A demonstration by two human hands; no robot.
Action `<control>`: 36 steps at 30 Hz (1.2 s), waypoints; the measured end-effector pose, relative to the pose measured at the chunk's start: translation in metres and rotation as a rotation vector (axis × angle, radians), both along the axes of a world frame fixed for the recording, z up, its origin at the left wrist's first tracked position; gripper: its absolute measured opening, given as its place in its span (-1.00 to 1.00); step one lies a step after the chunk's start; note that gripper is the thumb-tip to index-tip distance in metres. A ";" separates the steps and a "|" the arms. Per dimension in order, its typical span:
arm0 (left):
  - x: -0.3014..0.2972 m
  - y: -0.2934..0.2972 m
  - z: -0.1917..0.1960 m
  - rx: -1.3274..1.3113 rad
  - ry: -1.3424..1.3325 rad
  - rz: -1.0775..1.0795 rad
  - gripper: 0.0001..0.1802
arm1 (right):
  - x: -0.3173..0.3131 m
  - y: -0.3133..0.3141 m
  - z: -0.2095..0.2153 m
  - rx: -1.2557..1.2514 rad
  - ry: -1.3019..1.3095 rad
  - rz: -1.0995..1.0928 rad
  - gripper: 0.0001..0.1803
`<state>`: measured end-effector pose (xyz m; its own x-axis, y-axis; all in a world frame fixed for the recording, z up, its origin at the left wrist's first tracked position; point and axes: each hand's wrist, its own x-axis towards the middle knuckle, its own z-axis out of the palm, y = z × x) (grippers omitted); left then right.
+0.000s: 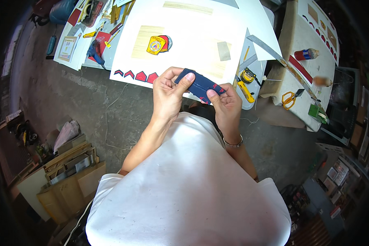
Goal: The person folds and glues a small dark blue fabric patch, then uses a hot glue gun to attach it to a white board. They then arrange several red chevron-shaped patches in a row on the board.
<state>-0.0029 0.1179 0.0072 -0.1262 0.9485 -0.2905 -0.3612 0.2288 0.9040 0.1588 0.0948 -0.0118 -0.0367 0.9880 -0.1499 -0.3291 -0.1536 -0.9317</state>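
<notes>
A dark navy strip of cloth-like material (199, 85) with small red marks along its right and lower edges is held up between my two hands, just past the near edge of the table. My left hand (168, 89) pinches its left end, thumb on top. At the other end my right hand (228, 105) grips it the same way. The strip's underside is hidden by my fingers. Beyond it lies a large white board (184, 30) with pale wood-grain rectangles. A yellow badge patch (155, 45) overlaps a red one on it, and several red chevron patches (140, 76) line its near edge.
Right of the board are a tape measure (247, 76), a yellow utility knife (245, 92) and a long metal ruler (264, 46). A blue glue gun (95, 52) lies to the left. Orange-handled scissors (289, 100) and a bottle (305, 54) rest on the right-hand table. Panels (71, 186) lean at lower left.
</notes>
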 end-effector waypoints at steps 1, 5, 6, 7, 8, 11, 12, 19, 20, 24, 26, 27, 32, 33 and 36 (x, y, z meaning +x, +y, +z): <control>0.001 0.000 0.000 -0.009 0.012 0.004 -0.83 | 0.002 0.000 -0.001 -0.008 -0.005 0.003 -0.85; 0.003 -0.002 0.002 -0.038 -0.013 0.014 -0.83 | 0.005 0.000 -0.003 -0.066 0.028 0.030 -0.84; 0.003 -0.002 0.003 -0.060 -0.027 -0.008 -0.81 | 0.005 0.001 -0.004 -0.088 0.049 0.028 -0.83; 0.002 -0.002 0.005 -0.083 -0.041 -0.029 -0.80 | 0.005 0.002 -0.005 -0.110 0.069 0.027 -0.82; 0.001 -0.002 0.006 -0.106 -0.053 -0.040 -0.78 | 0.004 0.002 -0.006 -0.126 0.096 0.026 -0.82; 0.001 -0.004 0.010 -0.032 -0.206 -0.084 -0.73 | -0.002 0.002 -0.008 -0.144 0.168 -0.028 -0.80; 0.004 -0.003 0.009 -0.055 -0.157 -0.037 -0.74 | -0.005 0.000 -0.008 -0.139 0.184 -0.021 -0.80; -0.024 -0.004 0.010 0.039 -0.109 -0.087 -0.78 | -0.040 -0.009 0.002 -0.142 0.232 -0.053 -0.79; -0.030 -0.002 0.010 0.053 -0.102 -0.083 -0.79 | -0.047 -0.010 0.003 -0.141 0.233 -0.058 -0.79; -0.054 -0.001 0.007 0.076 -0.102 -0.088 -0.80 | -0.074 -0.013 0.005 -0.102 0.206 -0.116 -0.80; -0.063 -0.001 0.004 0.059 -0.134 -0.101 -0.78 | -0.085 -0.015 0.005 -0.094 0.203 -0.146 -0.80; -0.067 0.000 0.003 0.037 -0.159 -0.110 -0.77 | -0.089 -0.016 0.006 -0.103 0.176 -0.162 -0.80; -0.082 0.010 -0.009 -0.031 -0.338 -0.242 -0.74 | -0.104 -0.016 0.008 -0.083 0.035 -0.294 -0.79; -0.084 0.012 -0.012 -0.069 -0.339 -0.236 -0.75 | -0.107 -0.016 0.008 -0.074 0.017 -0.295 -0.79; -0.089 0.014 -0.020 -0.034 -0.363 -0.235 -0.75 | -0.114 -0.019 0.010 -0.086 -0.034 -0.304 -0.78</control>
